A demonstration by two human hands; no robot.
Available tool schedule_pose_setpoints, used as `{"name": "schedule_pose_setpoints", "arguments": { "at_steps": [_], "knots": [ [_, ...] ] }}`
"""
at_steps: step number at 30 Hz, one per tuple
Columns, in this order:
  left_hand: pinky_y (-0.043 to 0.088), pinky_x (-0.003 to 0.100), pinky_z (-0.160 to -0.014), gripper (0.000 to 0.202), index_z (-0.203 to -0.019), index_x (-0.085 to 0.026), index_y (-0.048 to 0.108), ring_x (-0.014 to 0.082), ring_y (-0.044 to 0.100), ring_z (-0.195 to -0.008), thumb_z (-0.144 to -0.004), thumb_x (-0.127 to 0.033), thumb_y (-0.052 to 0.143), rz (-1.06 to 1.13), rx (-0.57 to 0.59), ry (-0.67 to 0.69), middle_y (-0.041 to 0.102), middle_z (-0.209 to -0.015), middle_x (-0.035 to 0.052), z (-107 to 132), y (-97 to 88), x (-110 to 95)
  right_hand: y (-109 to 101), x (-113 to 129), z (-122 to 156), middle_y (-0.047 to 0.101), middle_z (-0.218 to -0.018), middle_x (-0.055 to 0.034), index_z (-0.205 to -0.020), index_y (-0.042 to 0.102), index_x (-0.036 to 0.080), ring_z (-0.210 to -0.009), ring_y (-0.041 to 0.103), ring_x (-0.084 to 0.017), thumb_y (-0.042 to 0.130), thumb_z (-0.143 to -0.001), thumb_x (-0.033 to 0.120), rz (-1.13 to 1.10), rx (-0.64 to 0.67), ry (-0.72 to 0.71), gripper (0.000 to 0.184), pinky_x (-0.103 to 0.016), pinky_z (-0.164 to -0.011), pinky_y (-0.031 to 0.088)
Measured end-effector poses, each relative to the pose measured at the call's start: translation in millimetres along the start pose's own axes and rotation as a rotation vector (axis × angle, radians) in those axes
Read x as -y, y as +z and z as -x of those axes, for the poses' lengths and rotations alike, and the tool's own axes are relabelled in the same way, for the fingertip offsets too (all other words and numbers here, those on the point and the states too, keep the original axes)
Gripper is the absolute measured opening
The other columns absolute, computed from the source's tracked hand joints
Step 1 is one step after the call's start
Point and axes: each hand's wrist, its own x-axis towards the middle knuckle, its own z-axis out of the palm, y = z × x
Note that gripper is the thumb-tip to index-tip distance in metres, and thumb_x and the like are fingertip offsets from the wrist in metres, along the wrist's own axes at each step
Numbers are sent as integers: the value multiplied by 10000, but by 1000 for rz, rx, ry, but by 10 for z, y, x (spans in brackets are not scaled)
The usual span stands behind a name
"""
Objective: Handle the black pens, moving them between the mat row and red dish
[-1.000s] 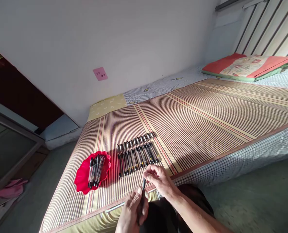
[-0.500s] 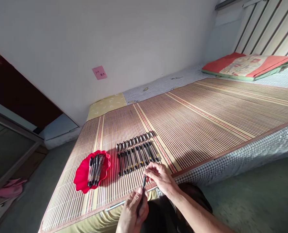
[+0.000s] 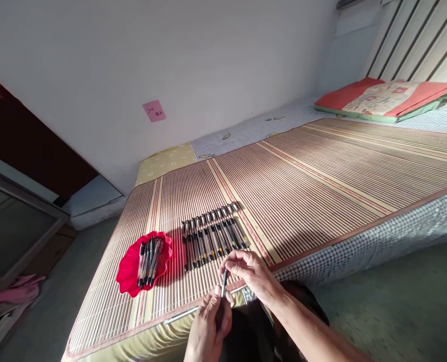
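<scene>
My left hand (image 3: 208, 327) is closed round the lower barrel of a black pen (image 3: 222, 296), held upright near the bed's front edge. My right hand (image 3: 251, 274) pinches the pen's upper end with thumb and fingers. Just beyond the hands, a row of several black pens (image 3: 211, 237) lies side by side on the striped bamboo mat (image 3: 302, 181). To the left, a red scalloped dish (image 3: 129, 269) holds several more pens (image 3: 150, 255).
The mat covers a bed with a checked sheet (image 3: 377, 241). A red and green pillow (image 3: 389, 95) lies at the far right. A pink sticky note (image 3: 154, 111) is on the white wall. Grey floor lies left and right of the bed.
The two hands stay on the same pen, shifting slightly; the view has tilted a little. The pens on the mat and in the dish have not moved.
</scene>
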Motion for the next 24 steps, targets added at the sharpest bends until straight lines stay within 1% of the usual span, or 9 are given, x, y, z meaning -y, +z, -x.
{"name": "schedule_pose_setpoints", "arguments": {
  "at_steps": [2, 4, 7, 10, 12, 14, 19, 21, 24],
  "knots": [
    [487, 257, -531, 399, -797, -217, 732, 163, 566, -578, -753, -605, 812, 59, -19, -62, 596, -631, 34, -7, -20, 11, -24, -33, -12, 753, -817, -38, -833, 775, 189, -812, 679, -182, 761, -877, 522, -15, -6, -7, 336, -330, -843, 537],
    [566, 272, -667, 389, -883, -239, 746, 212, 687, -799, -679, -537, 892, 91, -70, -87, 718, -869, 83, -26, -36, 23, -36, -84, -21, 756, -828, -36, -851, 776, 192, -808, 683, -182, 759, -884, 506, -18, -29, -17, 317, -331, -840, 540],
    [592, 289, -760, 469, -962, -253, 752, 239, 708, -963, -630, -536, 925, 83, -79, -71, 740, -1067, 101, -61, -56, 43, -32, -126, -29, 760, -824, -41, -849, 776, 189, -802, 687, -187, 773, -872, 503, 10, -88, -38, 315, -334, -828, 544],
    [536, 219, -632, 522, -967, -233, 752, 165, 667, -797, -683, -659, 854, 16, -17, -58, 719, -973, 72, -81, -79, 64, -71, -93, -49, 758, -799, -44, -865, 780, 186, -777, 683, -188, 794, -845, 521, 11, -173, -59, 336, -336, -797, 543],
    [432, 174, -518, 534, -916, -205, 743, 97, 533, -605, -747, -710, 781, -69, 55, -40, 637, -764, 21, -78, -98, 74, -170, -49, -86, 761, -812, -52, -885, 787, 184, -785, 681, -191, 802, -837, 517, -7, -224, -67, 337, -342, -795, 541],
    [398, 158, -516, 534, -879, -191, 731, 70, 445, -566, -754, -708, 779, -112, 88, -33, 580, -709, -6, -63, -122, 80, -332, -8, -144, 764, -839, -64, -898, 792, 182, -806, 679, -195, 826, -818, 504, -43, -295, -83, 333, -345, -788, 532],
    [483, 172, -663, 527, -848, -197, 724, 94, 545, -704, -641, -652, 889, -29, -79, -42, 663, -891, 24, -34, -152, 67, -676, 48, -228, 745, -815, -66, -864, 780, 184, -765, 652, -189, 923, -669, 527, -197, -567, -142, 419, -331, -715, 493],
    [486, 182, -659, 532, -902, -205, 737, 111, 565, -725, -652, -653, 881, 29, -120, -17, 667, -885, 30, -45, -120, 34, -644, 47, -179, 752, -837, -77, -873, 783, 180, -784, 657, -196, 907, -696, 535, -164, -494, -115, 416, -333, -719, 495],
    [422, 174, -566, 505, -934, -188, 746, 95, 486, -633, -737, -646, 829, 25, -71, 66, 601, -750, 4, -74, -27, -27, -431, 8, -59, 765, -881, -75, -936, 789, 182, -823, 671, -190, 827, -820, 514, -86, -292, -55, 353, -329, -767, 512]
  ]
}}
